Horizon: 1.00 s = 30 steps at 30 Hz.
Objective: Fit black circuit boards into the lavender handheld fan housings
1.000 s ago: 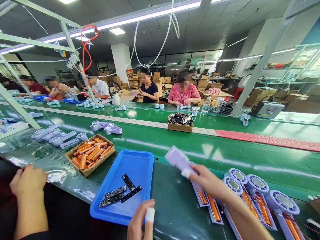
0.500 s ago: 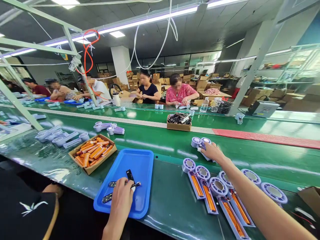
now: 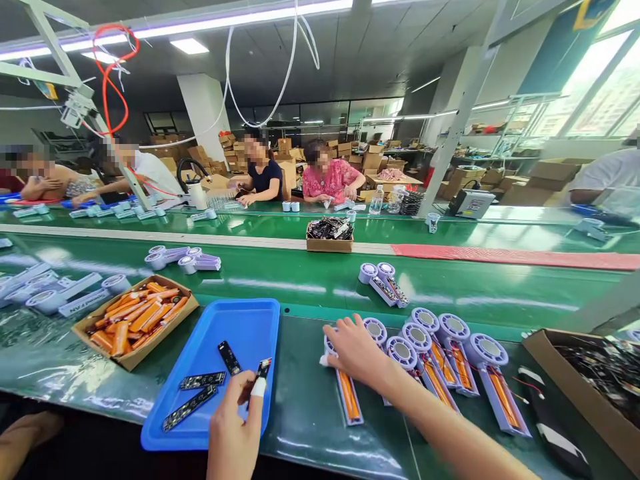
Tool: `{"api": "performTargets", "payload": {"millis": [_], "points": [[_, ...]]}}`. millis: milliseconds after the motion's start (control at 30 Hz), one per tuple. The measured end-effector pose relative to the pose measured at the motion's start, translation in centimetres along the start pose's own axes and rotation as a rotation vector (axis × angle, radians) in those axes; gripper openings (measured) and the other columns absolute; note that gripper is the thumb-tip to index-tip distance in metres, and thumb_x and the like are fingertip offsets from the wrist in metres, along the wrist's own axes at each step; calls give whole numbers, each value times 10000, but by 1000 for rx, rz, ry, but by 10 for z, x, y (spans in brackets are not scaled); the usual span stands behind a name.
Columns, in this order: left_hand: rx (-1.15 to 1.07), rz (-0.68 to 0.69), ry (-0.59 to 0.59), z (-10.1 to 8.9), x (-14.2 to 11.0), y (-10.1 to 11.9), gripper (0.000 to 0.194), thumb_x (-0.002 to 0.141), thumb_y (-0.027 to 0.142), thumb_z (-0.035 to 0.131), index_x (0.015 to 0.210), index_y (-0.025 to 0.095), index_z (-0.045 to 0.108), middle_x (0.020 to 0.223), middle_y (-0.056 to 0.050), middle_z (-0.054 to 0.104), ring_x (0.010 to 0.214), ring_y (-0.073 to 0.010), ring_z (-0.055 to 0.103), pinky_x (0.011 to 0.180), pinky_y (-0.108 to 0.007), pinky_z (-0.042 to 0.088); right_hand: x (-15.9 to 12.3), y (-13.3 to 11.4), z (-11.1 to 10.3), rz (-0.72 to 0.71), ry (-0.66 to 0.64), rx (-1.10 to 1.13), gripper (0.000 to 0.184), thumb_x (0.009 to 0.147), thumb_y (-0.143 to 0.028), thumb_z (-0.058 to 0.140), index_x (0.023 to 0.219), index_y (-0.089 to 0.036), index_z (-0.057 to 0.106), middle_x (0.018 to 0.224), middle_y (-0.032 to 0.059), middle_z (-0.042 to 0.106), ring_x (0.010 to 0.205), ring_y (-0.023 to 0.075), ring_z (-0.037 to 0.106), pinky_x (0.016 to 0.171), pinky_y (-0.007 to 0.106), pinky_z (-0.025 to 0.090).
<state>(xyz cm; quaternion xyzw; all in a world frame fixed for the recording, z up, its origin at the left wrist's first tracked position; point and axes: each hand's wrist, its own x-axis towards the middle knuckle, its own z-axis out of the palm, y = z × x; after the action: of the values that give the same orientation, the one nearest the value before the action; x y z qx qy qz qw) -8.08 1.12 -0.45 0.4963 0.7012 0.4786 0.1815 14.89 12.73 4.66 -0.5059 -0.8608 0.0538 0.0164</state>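
Right now the left hand [image 3: 234,423] is pinching a slim black circuit board [image 3: 265,366] between its fingertips, one of them bound in white wrap [image 3: 259,387], just over the right side of the blue tray [image 3: 247,327]. More boards [image 3: 190,408] lie loose in the tray. The right hand [image 3: 356,351] is spread over the round head of a lilac fan [image 3: 355,421] on the green bench, its fingers half curled; from here I cannot tell whether they grip it or merely rest there.

I'd judge the board to be light and stiff, with small parts that could be scraped off, so the long edges look the best place to hold it. The fan's casing looks like hard, smooth plastic, perhaps a little slippery. I'd take it by the sides of the handle, keeping clear of the orange battery pack [image 3: 349,390] in the open channel.

As for writing, I can make out "FAN" on a casing [image 3: 83,303] beside the box of orange packs [image 3: 163,338]; its first letters are unclear. The label on the grey machine [image 3: 471,203] across the line is too small to read.
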Motion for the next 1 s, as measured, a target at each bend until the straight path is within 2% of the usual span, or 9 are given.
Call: {"api": "performTargets", "payload": {"millis": [100, 167, 300, 367, 467, 600, 667, 800, 1000], "points": [[-394, -247, -90, 10, -24, 12, 359, 779, 545, 637, 951, 242, 552, 815, -36, 730, 744, -209, 702, 703, -284, 533, -32, -10, -6, -27, 14, 70, 501, 898, -350, 615, 1336, -125, 526, 1152, 158, 643, 1131, 303, 569, 1029, 471, 384], [-599, -347, -118, 18, -36, 19, 436, 750, 529, 684, 1030, 241, 512, 765, -21, 711, 622, -178, 667, 617, -271, 521, -54, -10, -5, 6, 78, 196, 427, 975, -285, 476, 1386, -170, 462, 1245, 123, 602, 1172, 237, 552, 1008, 378, 420], [-770, -421, -189, 33, -45, 26, 731, 711, 478, 732, 1321, 235, 412, 710, 14, 644, 533, -141, 576, 501, -245, 462, -87, -17, 18, 84, 233, 555, 264, 994, -218, 372, 1174, -251, 563, 1049, 43, 633, 926, 185, 628, 817, 317, 503], [-723, -455, -226, 41, -44, 29, 657, 724, 447, 715, 1286, 207, 471, 738, 12, 624, 546, -125, 546, 520, -244, 460, -95, -25, 33, 99, 211, 572, 234, 964, -231, 445, 1171, -261, 551, 985, 33, 629, 842, 199, 635, 748, 331, 516], [-488, -361, -288, 56, -41, 36, 400, 789, 431, 627, 1095, 179, 571, 790, 3, 590, 617, -120, 530, 587, -242, 454, -98, -34, 49, 131, 169, 503, 396, 870, -202, 581, 1257, -235, 500, 1052, 66, 634, 866, 244, 650, 737, 375, 533], [-282, -214, -339, 79, -32, 47, 201, 766, 354, 656, 849, 205, 551, 646, 75, 427, 567, -102, 406, 561, -219, 362, -100, -32, 55, 59, 162, 510, 275, 935, -130, 386, 1106, -213, 584, 935, 61, 648, 799, 229, 662, 683, 362, 538], [-245, -179, -353, 88, -26, 51, 177, 757, 344, 669, 777, 210, 555, 588, 87, 381, 541, -108, 363, 545, -232, 305, -102, -26, 56, 46, 207, 585, 299, 967, -144, 332, 1055, -214, 609, 901, 54, 657, 801, 208, 667, 701, 339, 542], [-208, -122, -360, 91, -16, 52, 249, 834, 415, 582, 705, 202, 593, 715, -2, 589, 712, -177, 526, 706, -279, 361, -105, -10, 64, 101, 303, 661, 276, 991, -223, 383, 1123, -222, 624, 1040, 71, 705, 949, 199, 684, 821, 321, 550], [-250, -271, -442, 71, -22, 42, 404, 843, 549, 543, 764, 169, 654, 753, -57, 669, 750, -223, 600, 723, -300, 427, -113, -3, 67, 204, 485, 400, 276, 950, -212, 398, 1101, -217, 629, 1164, 112, 672, 1041, 266, 672, 821, 394, 583]]}}
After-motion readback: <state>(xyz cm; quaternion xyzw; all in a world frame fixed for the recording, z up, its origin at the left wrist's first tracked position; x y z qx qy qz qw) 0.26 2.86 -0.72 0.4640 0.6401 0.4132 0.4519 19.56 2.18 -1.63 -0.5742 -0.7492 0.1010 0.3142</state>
